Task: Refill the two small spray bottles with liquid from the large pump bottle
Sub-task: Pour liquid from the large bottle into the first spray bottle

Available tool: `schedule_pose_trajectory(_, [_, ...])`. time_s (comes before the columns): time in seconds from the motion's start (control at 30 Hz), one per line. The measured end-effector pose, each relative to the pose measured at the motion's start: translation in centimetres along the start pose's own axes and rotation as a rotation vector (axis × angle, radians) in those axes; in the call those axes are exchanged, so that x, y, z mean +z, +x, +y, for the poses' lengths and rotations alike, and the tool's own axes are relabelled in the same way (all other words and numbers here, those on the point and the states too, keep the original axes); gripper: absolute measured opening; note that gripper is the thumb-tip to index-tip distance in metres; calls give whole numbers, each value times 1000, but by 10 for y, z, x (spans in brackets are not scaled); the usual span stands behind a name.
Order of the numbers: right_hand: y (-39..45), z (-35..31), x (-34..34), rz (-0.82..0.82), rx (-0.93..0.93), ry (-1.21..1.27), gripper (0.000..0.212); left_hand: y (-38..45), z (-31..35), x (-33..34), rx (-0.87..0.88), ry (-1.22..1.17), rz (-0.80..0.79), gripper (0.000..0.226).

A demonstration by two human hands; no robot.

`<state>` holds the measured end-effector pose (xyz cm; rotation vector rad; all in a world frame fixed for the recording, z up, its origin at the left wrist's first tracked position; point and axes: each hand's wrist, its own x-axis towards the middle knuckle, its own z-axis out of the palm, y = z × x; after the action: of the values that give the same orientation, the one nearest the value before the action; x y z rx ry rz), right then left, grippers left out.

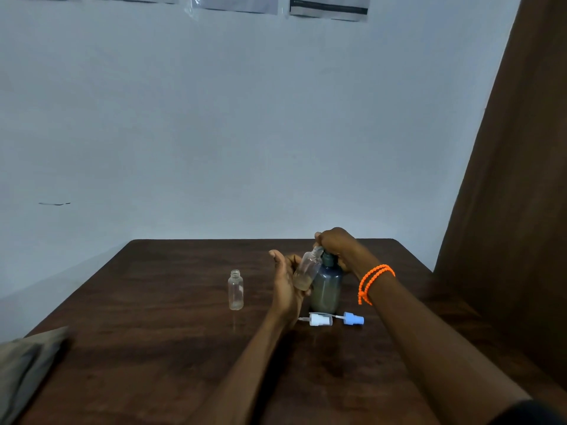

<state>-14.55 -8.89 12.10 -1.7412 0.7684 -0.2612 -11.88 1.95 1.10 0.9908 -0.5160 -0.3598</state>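
Observation:
The large grey-blue pump bottle (326,289) stands upright on the dark wooden table (153,348). My right hand (336,245) sits closed over its pump head. My left hand (287,283) holds a small clear spray bottle (306,269), capless, tilted with its mouth up under the pump spout; a little liquid lies at its bottom. A second small clear bottle (235,290) stands upright and uncapped to the left, apart from both hands. Two spray caps lie in front of the pump bottle: a white one (319,319) and a blue one (353,319).
A folded grey-brown cloth (24,366) lies at the table's near left corner. A brown curtain (515,210) hangs along the right side. The pale wall stands just behind the table's far edge. An orange beaded bracelet (372,282) circles my right wrist.

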Motion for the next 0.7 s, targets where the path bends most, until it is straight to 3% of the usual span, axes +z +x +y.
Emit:
schedule_pose_trajectory(0.3, [1,1,0,12,-12,2,29,2,-2,-1,6,-15,-13,82])
schedule_pose_trajectory(0.53, [0,-1,0,15,-3,6,22,0,2,0,-27,-56,-31,68])
schedule_pose_trajectory(0.7, [-2,-3,-3,13,-1,15,22,0,3,1,-45,-57,-34,70])
